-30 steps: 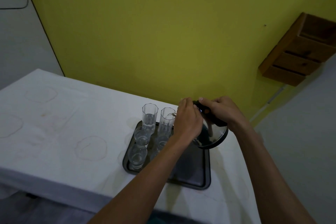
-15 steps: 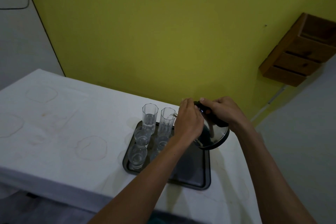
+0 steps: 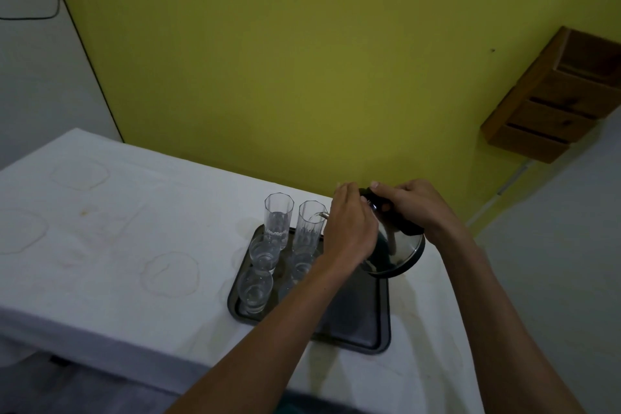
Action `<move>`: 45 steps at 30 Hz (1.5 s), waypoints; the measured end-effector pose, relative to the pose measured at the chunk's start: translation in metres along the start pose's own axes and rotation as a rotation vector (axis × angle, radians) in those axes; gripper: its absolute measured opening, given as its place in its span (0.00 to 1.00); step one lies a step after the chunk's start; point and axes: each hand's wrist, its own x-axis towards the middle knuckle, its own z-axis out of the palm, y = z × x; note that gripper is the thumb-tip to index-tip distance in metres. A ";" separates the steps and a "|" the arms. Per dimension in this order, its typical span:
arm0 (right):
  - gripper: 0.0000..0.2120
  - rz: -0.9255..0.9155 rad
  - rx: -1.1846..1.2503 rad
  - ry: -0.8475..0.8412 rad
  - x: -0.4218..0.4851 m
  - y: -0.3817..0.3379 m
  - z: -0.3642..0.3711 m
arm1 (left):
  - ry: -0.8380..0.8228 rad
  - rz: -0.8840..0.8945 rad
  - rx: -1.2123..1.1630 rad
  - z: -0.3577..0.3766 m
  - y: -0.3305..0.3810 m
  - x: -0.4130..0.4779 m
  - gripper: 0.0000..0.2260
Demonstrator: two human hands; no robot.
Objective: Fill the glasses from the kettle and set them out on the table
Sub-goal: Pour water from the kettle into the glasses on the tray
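A steel kettle (image 3: 398, 254) with a black handle is tilted to the left over a dark tray (image 3: 356, 323). My right hand (image 3: 411, 208) grips the handle. My left hand (image 3: 351, 232) lies on the kettle's lid and body. The spout reaches the rim of the back right tall glass (image 3: 309, 225). Beside it stands the back left tall glass (image 3: 278, 218), partly filled. Several more glasses (image 3: 257, 289) stand in front of them on the tray; my left forearm hides part of the right row.
The tray sits at the right end of a white-clothed table (image 3: 100, 245) with faint ring stains. A yellow wall (image 3: 268, 60) rises behind. A wooden rack (image 3: 554, 101) hangs at the right.
The kettle has tipped slightly further toward the back right glass. Both hands stay where they were on it.
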 end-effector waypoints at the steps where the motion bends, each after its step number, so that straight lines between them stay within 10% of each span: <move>1: 0.23 0.002 -0.003 -0.003 0.000 -0.001 -0.001 | 0.002 0.003 0.001 0.000 0.000 0.000 0.20; 45: 0.23 0.038 -0.070 -0.085 0.011 -0.015 -0.012 | -0.012 -0.006 -0.005 0.002 -0.001 0.009 0.22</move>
